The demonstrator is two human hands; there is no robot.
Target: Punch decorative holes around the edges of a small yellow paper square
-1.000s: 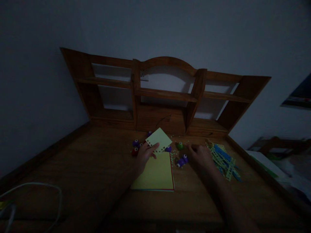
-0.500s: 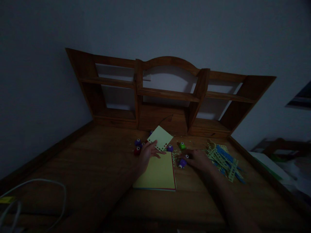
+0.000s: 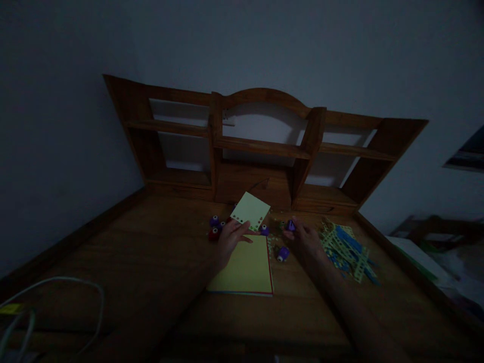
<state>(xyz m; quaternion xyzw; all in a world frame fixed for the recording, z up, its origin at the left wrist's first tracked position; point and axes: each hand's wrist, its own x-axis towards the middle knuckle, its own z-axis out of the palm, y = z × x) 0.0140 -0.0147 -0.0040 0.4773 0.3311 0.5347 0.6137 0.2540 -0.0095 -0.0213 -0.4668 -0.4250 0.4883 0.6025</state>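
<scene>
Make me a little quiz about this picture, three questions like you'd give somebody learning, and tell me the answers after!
1. Pick one: what colour is the small object in the right hand?
A) red
B) purple
C) white

2. True or false: as you look at the picture, the pile of strips lies to the left of the yellow paper.

3. Fill in the blank: the pale square of paper is held in the ____ hand.

Key:
1. B, purple.
2. False; the pile is to the right.
3. Left; the left hand holds it.
</scene>
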